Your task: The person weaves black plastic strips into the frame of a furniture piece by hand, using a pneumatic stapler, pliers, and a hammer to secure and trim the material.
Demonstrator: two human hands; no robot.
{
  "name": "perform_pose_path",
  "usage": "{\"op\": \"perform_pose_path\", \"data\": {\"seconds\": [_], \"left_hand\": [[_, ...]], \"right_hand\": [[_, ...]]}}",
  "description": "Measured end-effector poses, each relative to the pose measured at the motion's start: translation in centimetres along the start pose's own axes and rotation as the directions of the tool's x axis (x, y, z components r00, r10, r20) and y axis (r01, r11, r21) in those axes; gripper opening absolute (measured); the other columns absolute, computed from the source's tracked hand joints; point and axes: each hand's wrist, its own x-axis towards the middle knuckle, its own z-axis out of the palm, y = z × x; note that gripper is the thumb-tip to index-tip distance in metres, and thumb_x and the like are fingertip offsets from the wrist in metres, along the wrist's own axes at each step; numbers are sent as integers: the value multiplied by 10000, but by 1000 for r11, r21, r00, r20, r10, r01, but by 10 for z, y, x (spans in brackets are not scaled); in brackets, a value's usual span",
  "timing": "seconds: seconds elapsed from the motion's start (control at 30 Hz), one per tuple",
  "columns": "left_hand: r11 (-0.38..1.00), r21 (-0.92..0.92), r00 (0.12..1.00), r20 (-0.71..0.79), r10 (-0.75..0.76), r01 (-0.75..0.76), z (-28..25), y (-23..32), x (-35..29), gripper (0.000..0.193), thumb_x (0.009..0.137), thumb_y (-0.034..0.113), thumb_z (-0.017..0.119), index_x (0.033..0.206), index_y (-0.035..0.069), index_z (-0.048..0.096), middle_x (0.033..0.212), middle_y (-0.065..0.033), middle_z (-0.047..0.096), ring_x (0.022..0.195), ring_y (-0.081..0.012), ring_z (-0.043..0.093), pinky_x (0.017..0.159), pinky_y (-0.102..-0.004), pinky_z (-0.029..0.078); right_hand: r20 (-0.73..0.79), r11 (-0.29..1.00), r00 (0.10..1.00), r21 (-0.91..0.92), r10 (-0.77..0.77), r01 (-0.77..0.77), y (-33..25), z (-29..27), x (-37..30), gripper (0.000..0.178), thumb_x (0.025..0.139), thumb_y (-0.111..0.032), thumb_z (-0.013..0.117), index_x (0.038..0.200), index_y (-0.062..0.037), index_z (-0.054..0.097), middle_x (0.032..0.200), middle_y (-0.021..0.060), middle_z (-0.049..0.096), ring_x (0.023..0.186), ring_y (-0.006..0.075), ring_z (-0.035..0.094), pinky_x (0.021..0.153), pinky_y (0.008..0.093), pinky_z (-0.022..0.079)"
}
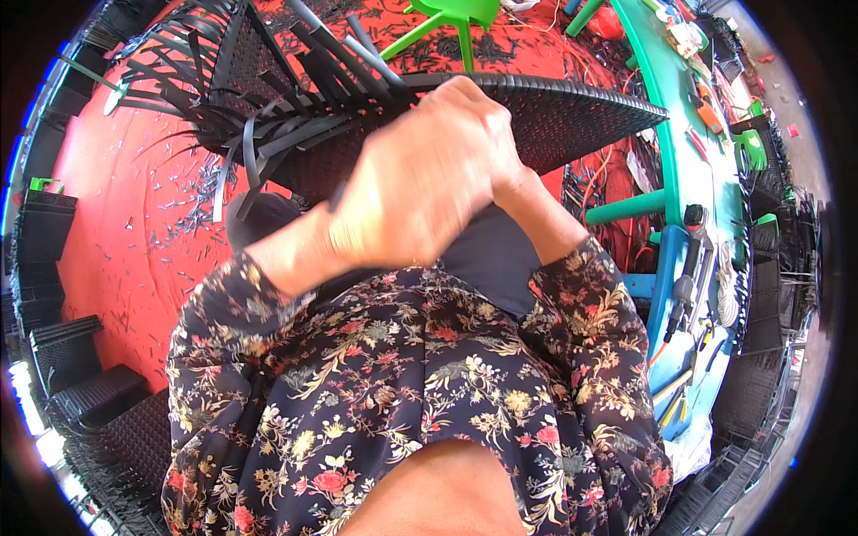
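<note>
A black woven plastic piece [572, 112] rests in front of my lap, its braided rim curving to the right. Long loose black strips [340, 67] stick out from its left end, some curling down. At the rim, my right hand [474, 121] is closed with bent fingers; what it grips is hidden behind the hands. Close in front and overlapping it, my left hand [398, 196] is smeared by motion, so its fingers cannot be made out.
Strip scraps litter the red floor covering [116, 205]. A green stool [456, 18] stands ahead. On the right, a green table [657, 80] and a blue surface [688, 357] carry hand tools [688, 277]. Stacked black woven pieces [98, 393] stand at left.
</note>
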Motion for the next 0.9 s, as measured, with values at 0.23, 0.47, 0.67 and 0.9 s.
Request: {"op": "perform_pose_path", "data": {"seconds": [0.23, 0.47, 0.67, 0.9], "left_hand": [[954, -24, 954, 36, 298, -297, 17, 11, -13, 152, 680, 93, 630, 808, 14, 610, 821, -103, 608, 779, -274, 613, 781, -442, 517], [878, 391, 958, -40, -283, 275, 10, -91, 9, 71, 782, 67, 585, 823, 9, 586, 808, -171, 594, 765, -378, 585, 668, -448, 476], [816, 401, 787, 292, -544, 415, 2, -84, 11, 114, 789, 142, 615, 844, 43, 623, 691, -179, 594, 737, -386, 601, 659, -465, 469], [816, 322, 798, 225, -559, 480, 11, -72, -7, 203, 728, 165, 679, 903, 72, 633, 755, -158, 625, 795, -360, 619, 681, -450, 481]], "right_hand": [[-117, 675, 779, 587, 616, -446, -13, 2, 12, 134, 820, 31, 628, 745, -36, 540, 652, -39, 545, 580, 11, 471, 520, 187, 394], [-243, 842, 837, 379, 490, -383, -12, -13, 10, 154, 829, -27, 663, 749, -16, 531, 649, -39, 545, 609, 17, 470, 555, 188, 397], [19, 605, 779, 619, 626, -501, -9, -24, 31, 56, 881, -35, 581, 927, -4, 583, 715, 27, 626, 628, 63, 568, 539, 207, 433], [218, 481, 683, 564, 697, -671, -13, -31, 43, 111, 909, -107, 549, 910, -1, 583, 674, 26, 605, 567, 83, 559, 507, 208, 414]]}}
